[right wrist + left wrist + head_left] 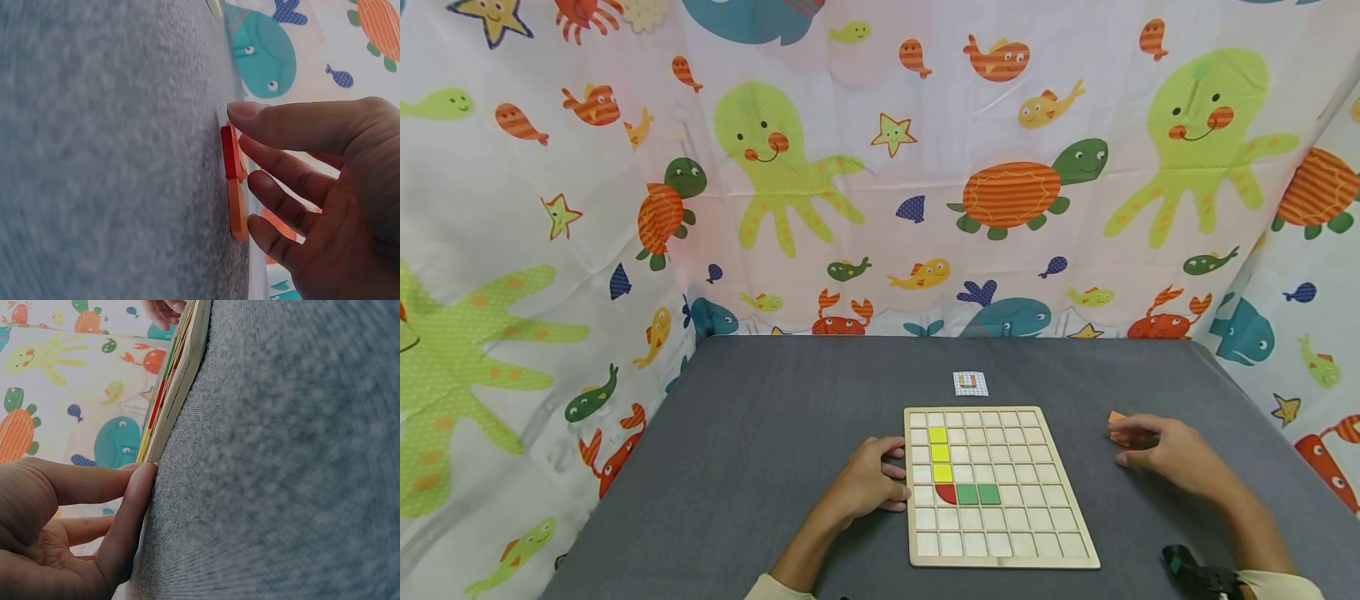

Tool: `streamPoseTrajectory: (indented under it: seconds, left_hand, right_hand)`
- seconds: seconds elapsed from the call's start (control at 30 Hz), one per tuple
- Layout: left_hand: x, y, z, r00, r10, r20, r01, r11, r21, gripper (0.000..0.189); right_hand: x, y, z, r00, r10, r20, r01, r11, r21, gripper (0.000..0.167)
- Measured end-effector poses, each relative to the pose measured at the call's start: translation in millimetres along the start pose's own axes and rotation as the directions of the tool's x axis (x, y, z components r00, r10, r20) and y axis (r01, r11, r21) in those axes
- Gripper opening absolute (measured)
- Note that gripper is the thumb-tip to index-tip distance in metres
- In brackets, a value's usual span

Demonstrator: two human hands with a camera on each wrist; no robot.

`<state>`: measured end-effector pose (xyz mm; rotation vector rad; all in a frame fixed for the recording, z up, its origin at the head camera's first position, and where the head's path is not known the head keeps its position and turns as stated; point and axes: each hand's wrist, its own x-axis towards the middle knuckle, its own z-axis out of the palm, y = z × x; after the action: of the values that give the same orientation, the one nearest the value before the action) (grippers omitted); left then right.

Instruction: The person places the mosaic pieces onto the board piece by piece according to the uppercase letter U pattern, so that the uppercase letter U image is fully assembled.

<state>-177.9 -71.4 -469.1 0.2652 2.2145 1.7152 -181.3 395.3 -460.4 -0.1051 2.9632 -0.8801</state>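
Observation:
A wooden grid board [1022, 562] lies on the grey table. It carries a column of yellow tiles [940, 452], a rounded red tile [946, 494] and two green tiles [978, 494]. My left hand [868, 483] rests at the board's left edge, fingertips touching it; the left wrist view shows thumb and a finger [94, 481] meeting at that edge. To the right of the board, my right hand [1172, 454] is over loose tiles, thumb apart from the fingers. A red tile [230, 153] and an orange tile [237, 209] lie beside its fingertips, partly hidden in the head view.
Behind the board lies a small card [971, 384] printed with a grid and a coloured U shape. A curtain [880, 183] with sea animals hangs along the back and sides of the table [775, 408]. A black device [1198, 575] is on my right wrist.

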Motion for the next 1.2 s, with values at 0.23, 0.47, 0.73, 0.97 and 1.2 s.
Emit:
streamPoseTrajectory:
  seconds: [0.23,0.47,0.73,0.97,1.2]
  left_hand:
    - [-0.1,0.3,-0.3,1.0,-0.001,0.0,0.001,1.0,0.003,0.073]
    - [0.2,0.5,-0.6,1.0,-0.005,-0.002,0.005,1.0,0.003,0.073]
    - [-0.1,0.6,-1.3,1.0,-0.004,-0.003,0.004,1.0,0.001,0.074]
    - [0.0,-0.1,-0.9,1.0,0.006,0.005,-0.006,1.0,-0.013,0.075]
    - [0.0,-0.2,-0.7,1.0,0.01,0.007,-0.01,1.0,-0.019,0.075]
  right_hand:
    - [-1.1,9.3,-6.0,1.0,0.019,0.011,-0.019,1.0,-0.001,0.046]
    - [-1.4,13.4,-8.9,0.999,0.028,0.043,-0.027,1.0,-0.014,0.042]
    - [-2.5,10.5,-6.5,0.998,0.048,0.044,-0.048,0.999,-0.011,0.047]
    - [-0.9,8.1,-8.7,0.991,0.079,0.109,-0.082,0.996,0.023,0.049]
    - [-3.1,6.5,-6.5,0.992,0.084,0.091,-0.086,0.996,0.02,0.045]
